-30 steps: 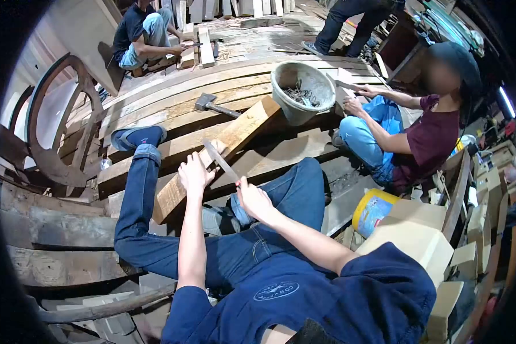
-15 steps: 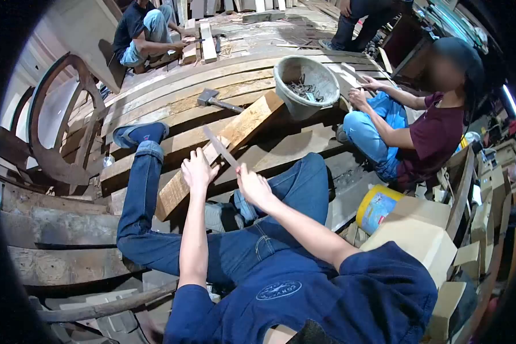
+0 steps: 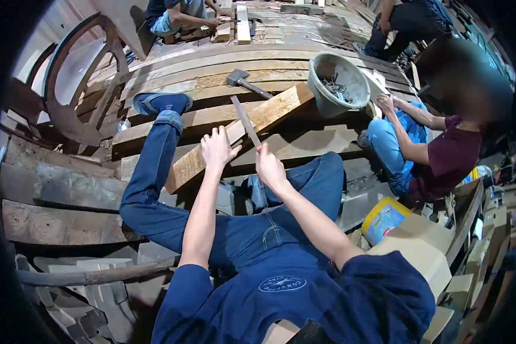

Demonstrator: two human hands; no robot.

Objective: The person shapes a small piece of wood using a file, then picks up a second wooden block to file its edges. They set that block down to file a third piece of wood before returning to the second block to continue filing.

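I sit on timber in blue jeans with a long pale wooden plank [image 3: 269, 112] slanting across my knees. My left hand [image 3: 217, 148] rests on the plank near its lower half, fingers spread, steadying it. My right hand [image 3: 269, 166] is closed on the handle end of a flat metal blade [image 3: 244, 119], like a file or chisel, whose tip lies on the plank's top face just beyond my left hand.
A hammer [image 3: 243, 82] lies on the curved beams past the plank. A grey bucket of nails [image 3: 337, 86] stands at the plank's far end. A seated person in a maroon shirt [image 3: 450, 157] works to the right. A yellow tub [image 3: 383, 218] and cardboard boxes [image 3: 424, 252] sit at right.
The view has tilted and shifted, so everything sits higher in frame. My right hand has pushed the blade further up the plank, and my left hand stays on the wood.
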